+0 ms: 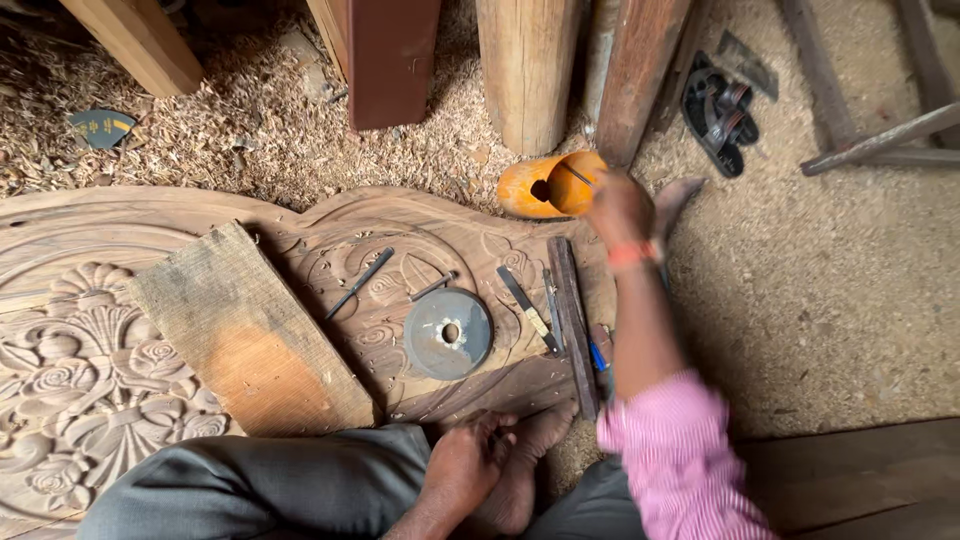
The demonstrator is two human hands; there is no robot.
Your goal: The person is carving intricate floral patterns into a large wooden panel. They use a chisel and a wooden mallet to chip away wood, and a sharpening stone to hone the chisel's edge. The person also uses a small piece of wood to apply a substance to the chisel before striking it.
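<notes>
Sawdust floor w/ carved wood panel (90, 350). Right hand (618, 208) extended fwd, closed on orange mallet (548, 185) beyond panel's far edge; mallet axis runs left of grip. Left hand (462, 468) rests loosely curled on foot (520, 470), holding nothing, farther away

The brown carved wooden panel (90, 370) looks matt and deeply textured — the round grey metal disc (447, 333) dull, the orange rounded wooden mallet (550, 186) smooth, faintly glossy.

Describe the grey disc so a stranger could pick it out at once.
Start at the big carved wooden panel across the floor. Near its right end, just left of several slim chisels, lies the grey disc. It is the only round, flat metal piece, with a hole through its centre.
</notes>
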